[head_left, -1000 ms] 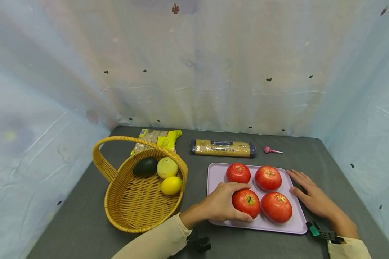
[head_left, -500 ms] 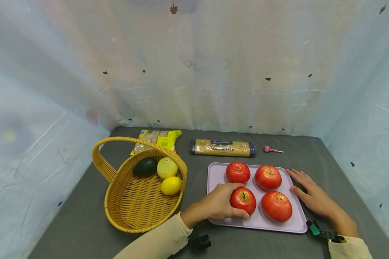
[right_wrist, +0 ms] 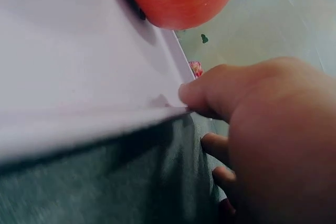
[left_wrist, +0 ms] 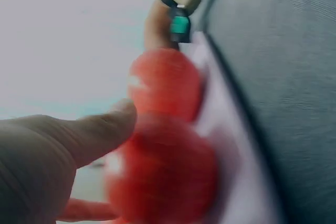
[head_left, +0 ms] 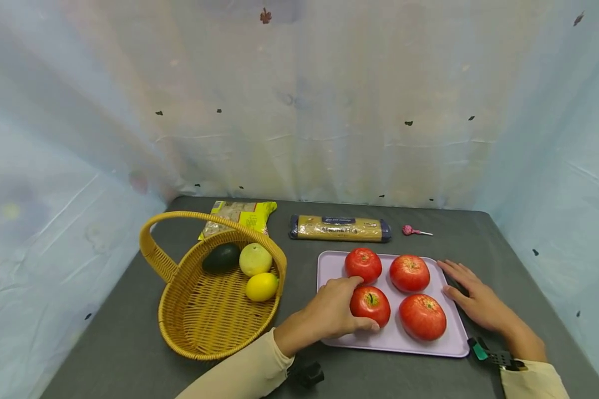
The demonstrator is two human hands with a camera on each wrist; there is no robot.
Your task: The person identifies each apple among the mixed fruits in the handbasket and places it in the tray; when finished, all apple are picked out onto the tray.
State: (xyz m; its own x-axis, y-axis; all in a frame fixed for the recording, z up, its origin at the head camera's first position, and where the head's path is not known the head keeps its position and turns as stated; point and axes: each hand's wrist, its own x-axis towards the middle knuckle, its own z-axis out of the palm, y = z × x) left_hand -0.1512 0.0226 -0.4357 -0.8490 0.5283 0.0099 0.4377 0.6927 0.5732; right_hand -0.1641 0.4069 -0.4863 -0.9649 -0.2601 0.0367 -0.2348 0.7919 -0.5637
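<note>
Four-cornered and lilac, a tray bears several red apples. My left hand grips the near-left apple, thumb on its near side and fingers behind it; in the left wrist view the thumb lies along the blurred apple. A second apple sits to its right, with another apple behind it and one more apple at the back right. My right hand rests at the tray's right side. In the right wrist view its thumb touches the tray rim, fingers outside.
Left of the tray stands a handled wicker basket holding an avocado, a pale green round fruit and a lemon. Behind lie a yellow-and-clear food bag, a spaghetti pack and a pink lollipop. Curtains enclose the table.
My left hand has drawn the near-left apple slightly left and away from the apple on its right. The right hand stays at the tray's edge; the view has shifted a little.
</note>
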